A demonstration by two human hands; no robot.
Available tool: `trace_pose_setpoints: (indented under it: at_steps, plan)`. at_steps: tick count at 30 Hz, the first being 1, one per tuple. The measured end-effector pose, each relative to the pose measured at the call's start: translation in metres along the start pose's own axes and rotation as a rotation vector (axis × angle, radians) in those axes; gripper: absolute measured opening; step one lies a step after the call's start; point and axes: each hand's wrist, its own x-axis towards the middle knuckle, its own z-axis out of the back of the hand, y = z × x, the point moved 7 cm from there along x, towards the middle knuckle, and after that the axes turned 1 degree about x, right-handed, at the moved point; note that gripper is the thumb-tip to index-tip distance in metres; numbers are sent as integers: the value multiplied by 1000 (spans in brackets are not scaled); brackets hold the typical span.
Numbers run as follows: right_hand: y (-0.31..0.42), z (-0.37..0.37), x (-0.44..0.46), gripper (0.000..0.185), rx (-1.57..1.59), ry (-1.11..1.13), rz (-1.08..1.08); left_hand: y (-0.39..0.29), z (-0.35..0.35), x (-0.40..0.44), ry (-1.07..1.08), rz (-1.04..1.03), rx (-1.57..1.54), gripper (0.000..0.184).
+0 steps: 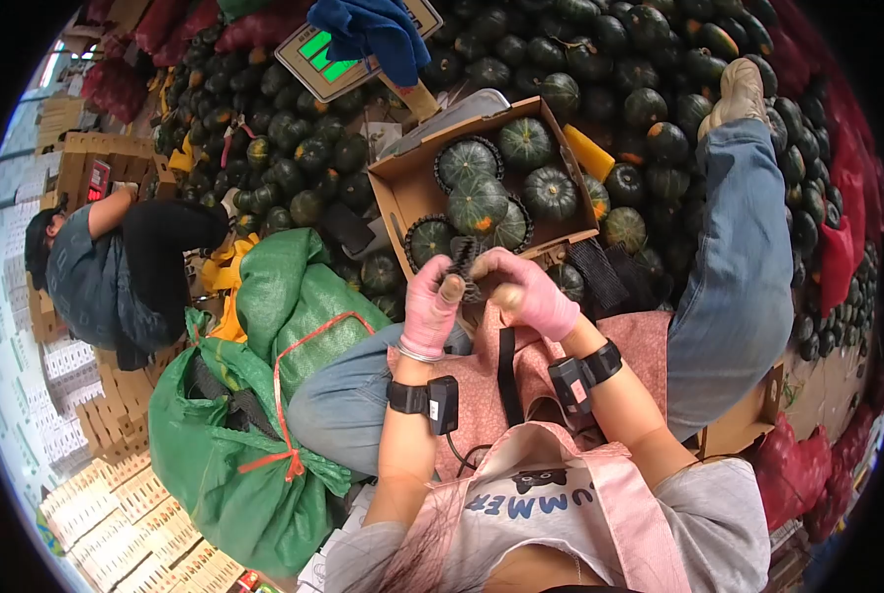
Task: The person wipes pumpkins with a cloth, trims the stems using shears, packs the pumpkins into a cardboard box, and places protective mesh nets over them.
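Between my hands is a black mesh sleeve (465, 265), bunched and stretched upright. My left hand (430, 311), in a pink glove with bare thumb tip showing, is closed on its left side. My right hand (531, 295), also pink-gloved, pinches its right side with thumb and fingers. Just beyond them a cardboard box (399, 188) holds several dark green pumpkins. One pumpkin (478, 205) lies on top of the others. Black netting wraps some of them, such as the pumpkin (468, 162) at the back left.
Loose pumpkins (650, 109) cover the floor around the box. A scale (313, 61) with a blue cloth (373, 35) stands behind. Green woven sacks (234, 474) lie at my left; another person (131, 267) crouches beyond. Red net bags (798, 474) are at right.
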Motion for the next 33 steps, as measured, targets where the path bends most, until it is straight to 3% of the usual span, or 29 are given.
trace_pose_setpoints:
  at_steps: [1, 2, 3, 4, 5, 7, 9, 11, 14, 17, 18, 20, 21, 24, 25, 27, 28, 29, 31, 33]
  plan:
    - [-8, 3, -1, 37, 132, -8, -115, -3, -6, -1, 17, -20, -26, 48]
    - [-12, 2, 0, 37, 44, -35, -168, 3, -6, -2, -6, -27, 23, 45]
    - [-9, 0, 4, 39, -238, -170, -100, 10, -6, -1, -27, -36, 73, 43]
    - [-3, 0, 6, 39, -375, -221, -90, 16, -7, -2, -7, -40, -148, 34]
    - [6, 2, 5, 39, -511, -274, -83, 21, -2, -5, -70, -30, -101, 29]
    - [-6, 17, 10, 39, -479, -272, -131, 11, 4, -9, -196, -9, -6, 21]
    - [3, 29, 7, 22, -601, -448, 19, 9, 12, -9, -134, -4, 251, 15]
    - [12, 26, 1, 17, -617, -640, 216, 7, 12, -7, -202, 85, 576, 11]
    - [16, 20, 1, 19, -713, -641, 302, 33, 10, -13, -198, 209, -194, 19]
    - [-28, 38, 8, 18, -530, -160, -115, 28, 5, -13, -160, 448, -999, 35]
    - [-32, 32, 1, 17, 46, -56, -376, 28, 11, -14, -61, 436, -899, 44]
    - [-2, 22, -4, 26, 242, 41, -216, -6, -1, -16, 155, 340, -714, 42]
    - [5, 10, -8, 30, 758, -31, -334, -8, -1, -16, 219, 268, -638, 38]
    - [-13, 14, -13, 30, 572, 96, -325, 15, 7, -13, 159, 208, -268, 33]
    - [-6, 8, -12, 29, 510, 123, -297, 15, 1, -16, 193, 210, -319, 30]
    - [-25, 12, -11, 25, 227, 13, -331, 13, -2, -13, 113, 137, -128, 26]
    - [-23, 20, -6, 27, 150, -94, -158, 9, -3, -10, 85, 37, 11, 26]
    - [-20, 27, -5, 34, -211, -201, -43, 5, -5, -4, 57, -66, 151, 25]
    - [-22, 24, -4, 37, 1, -253, -30, -1, -6, -2, -9, -181, 331, 24]
    - [-21, 16, -7, 37, 171, -147, -123, -13, -9, -6, -10, -391, 494, 24]
